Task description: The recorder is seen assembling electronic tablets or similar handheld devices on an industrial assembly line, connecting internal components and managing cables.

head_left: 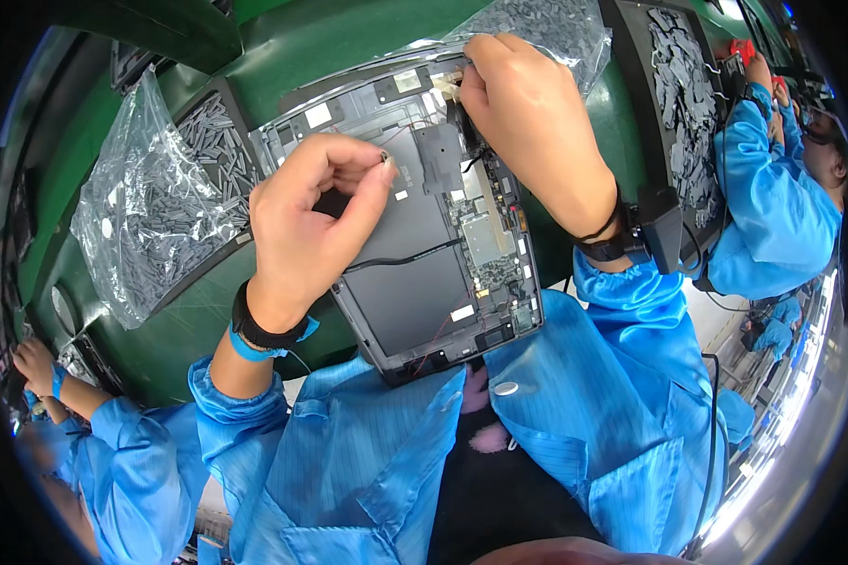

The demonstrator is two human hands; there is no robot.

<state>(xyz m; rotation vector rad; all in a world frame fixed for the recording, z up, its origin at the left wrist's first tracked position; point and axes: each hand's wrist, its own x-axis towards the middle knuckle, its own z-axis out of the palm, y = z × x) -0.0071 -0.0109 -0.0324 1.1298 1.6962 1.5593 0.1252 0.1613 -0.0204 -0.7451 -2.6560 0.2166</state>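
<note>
An opened tablet-like electronic device (400, 292) lies in front of me, its inside facing up. It shows large dark battery cells, thin red and black wires and a green-grey circuit board (485, 240) along its right side. Over the battery area my left hand (316, 202) is closed, thumb and forefinger pinched on a tiny dark piece too small to name. My right hand (528, 99) has its fingers curled together at the device's upper right corner, by a dark strip; what they grip, if anything, is hidden.
Clear plastic bags (127, 217) with many small dark grey pieces lie left and at the back. A dark tray (683, 113) of similar pieces stands right on the green table (339, 38). Co-workers in blue sleeves (773, 207) sit at both sides.
</note>
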